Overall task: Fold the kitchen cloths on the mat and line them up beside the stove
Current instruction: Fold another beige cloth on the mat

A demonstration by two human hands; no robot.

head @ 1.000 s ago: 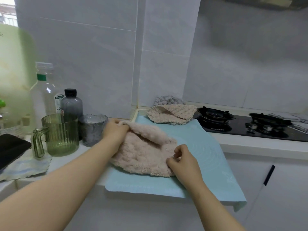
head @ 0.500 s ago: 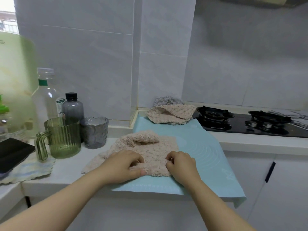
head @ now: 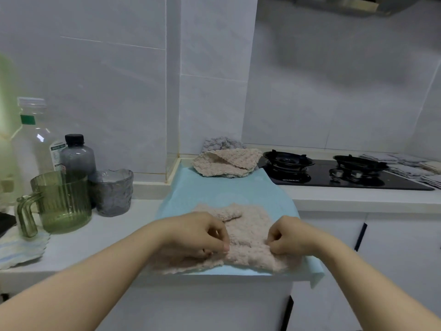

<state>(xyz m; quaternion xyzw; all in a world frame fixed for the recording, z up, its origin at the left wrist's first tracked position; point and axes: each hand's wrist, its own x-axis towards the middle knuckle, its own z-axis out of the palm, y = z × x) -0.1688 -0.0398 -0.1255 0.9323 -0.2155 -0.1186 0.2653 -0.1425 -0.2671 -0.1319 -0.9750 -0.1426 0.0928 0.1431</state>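
The pinkish cloth [head: 250,225] lies on the near end of the light blue mat [head: 226,192], its far left corner turned over. The left hand [head: 198,232] and the right hand [head: 291,237] each pinch it with curled fingers, a little apart. At the mat's far end a beige cloth [head: 226,163] lies crumpled against a grey cloth [head: 222,143], just left of the stove [head: 334,173]. A green jug [head: 59,201] stands on the bench [head: 95,237] to the left.

Dim, soft daylight from the left (edges bowed by wide-angle distortion), slightly blurry.
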